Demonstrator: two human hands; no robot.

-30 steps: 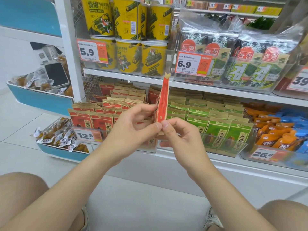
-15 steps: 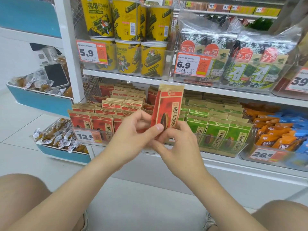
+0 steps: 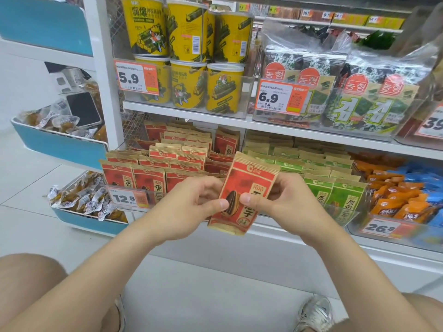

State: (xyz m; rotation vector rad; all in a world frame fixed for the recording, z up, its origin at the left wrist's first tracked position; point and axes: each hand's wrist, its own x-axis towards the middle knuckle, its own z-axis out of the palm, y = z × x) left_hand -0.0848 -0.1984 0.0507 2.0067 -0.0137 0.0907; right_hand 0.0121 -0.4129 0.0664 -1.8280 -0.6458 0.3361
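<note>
**Red-and-kraft seed packet held at shelf front**

Red sunflower-seed packet (image 3: pixel 247 190) is held face-on, tilted slightly to the right, in front of the lower shelf (image 3: pixel 299 232). Left hand (image 3: pixel 191 207) pinches its left edge, thumb on the printed face, fingers curled behind. Right hand (image 3: pixel 285 200) pinches the right edge likewise. Matching red packets (image 3: pixel 148 178) stand in the bin just behind; green packets (image 3: pixel 335 190) adjoin them on the right.

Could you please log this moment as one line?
left hand and right hand pinch red packet | packet tilted, front showing | behind: shelved packets
</note>
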